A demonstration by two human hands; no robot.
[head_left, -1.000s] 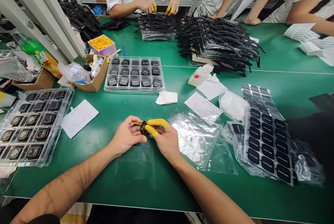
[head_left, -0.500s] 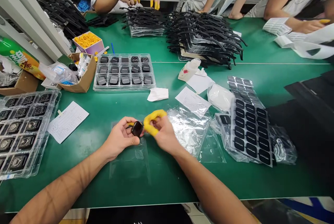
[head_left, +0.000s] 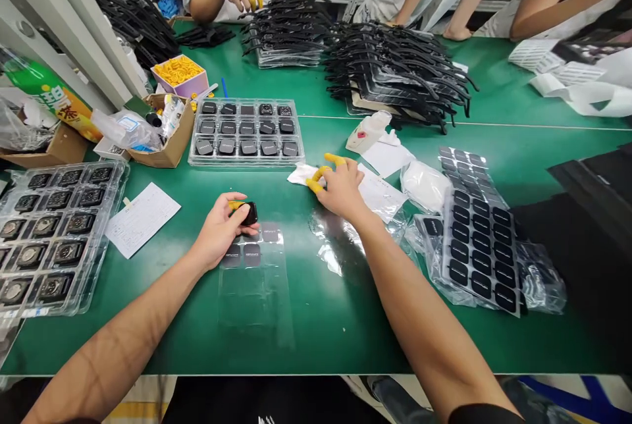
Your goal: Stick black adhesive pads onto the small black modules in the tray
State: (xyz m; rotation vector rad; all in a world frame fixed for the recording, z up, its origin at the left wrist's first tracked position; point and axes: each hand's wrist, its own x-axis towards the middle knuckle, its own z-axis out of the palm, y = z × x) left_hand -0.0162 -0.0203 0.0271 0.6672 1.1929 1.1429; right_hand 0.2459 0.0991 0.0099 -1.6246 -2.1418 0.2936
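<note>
Tray (head_left: 105, 239) at far left, filled with watch heads (head_left: 69, 253), seemingly not yet handled. Beyond, second tray (head_left: 247, 161) with pockets full of dark square pieces (head_left: 247, 128), probably the finished share. Dark watch head (head_left: 251, 214), pinched between thumb and fingers of left hand (head_left: 217, 230), over clear sheet (head_left: 257, 305): few labels (head_left: 252, 255) remaining near top, bare film below, so apparently mostly used. White tissue (head_left: 297, 176) at fingertips of right hand (head_left: 340, 187), loosely curled; gripped or not, impossible to tell. Farther right, black label sheet (head_left: 481, 249), seemingly unused.
</note>
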